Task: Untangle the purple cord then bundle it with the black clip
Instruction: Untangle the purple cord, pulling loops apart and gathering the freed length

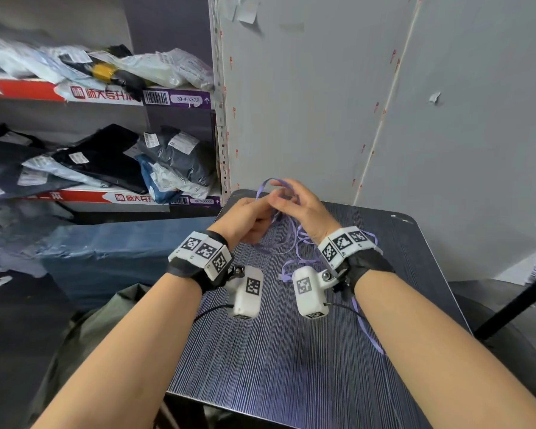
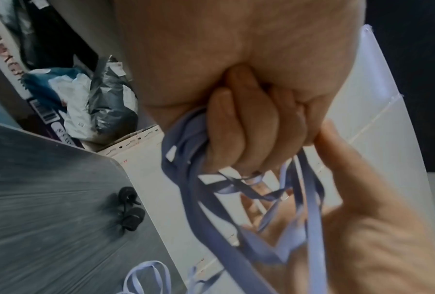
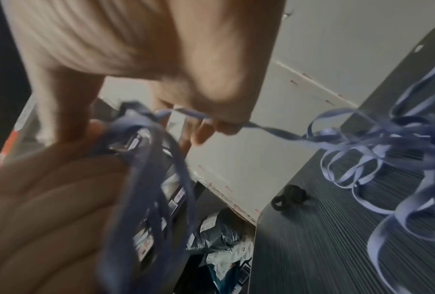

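The purple cord point(image 1: 295, 246) is a flat ribbon, partly tangled on the dark striped table point(image 1: 291, 351). My left hand point(image 1: 257, 212) is held above the table's far end, fingers point(image 2: 249, 129) curled round a bunch of cord loops point(image 2: 186, 159). Just right of it, my right hand point(image 1: 283, 198) pinches a single strand point(image 3: 269, 129) between thumb and finger; this strand runs to the loose tangle point(image 3: 387, 151) on the table. The black clip point(image 2: 129, 210) lies on the table near its far left corner, apart from both hands, and also shows in the right wrist view point(image 3: 290, 197). My hands hide it in the head view.
Shelves point(image 1: 106, 97) stacked with parcel bags stand to the left of the table. Grey wall panels point(image 1: 307, 103) rise right behind its far edge. A blue-wrapped bundle point(image 1: 121, 252) lies low at the left, and a black pole point(image 1: 514, 308) slants at the right.
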